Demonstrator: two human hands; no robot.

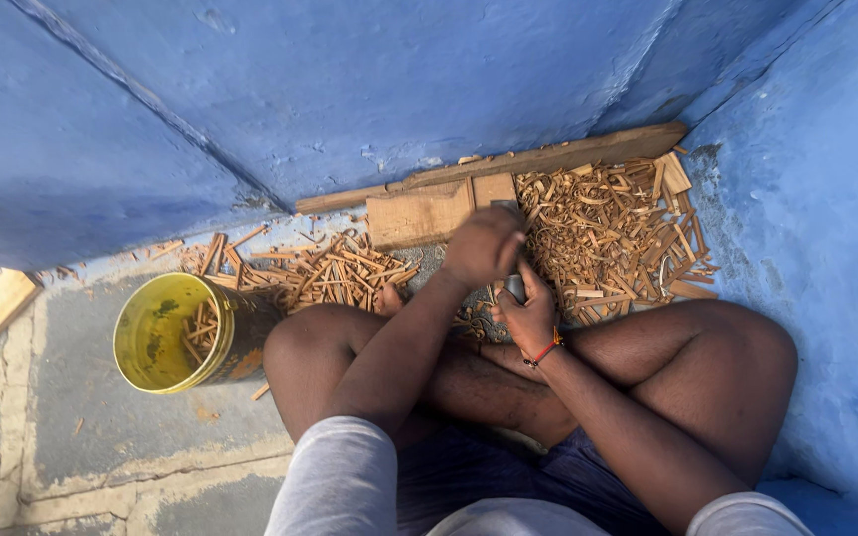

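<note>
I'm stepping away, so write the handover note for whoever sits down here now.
Left hand: closed, raised over the work spot; what it holds is hidden.
Right hand: grip on a small grey tool or piece, details unclear.
Things: wood block against the blue wall; big heap of wood strips to the right, smaller heap to the left.
Done: a few strips lie in the tipped yellow can.
Left: most strips are on the floor.
</note>
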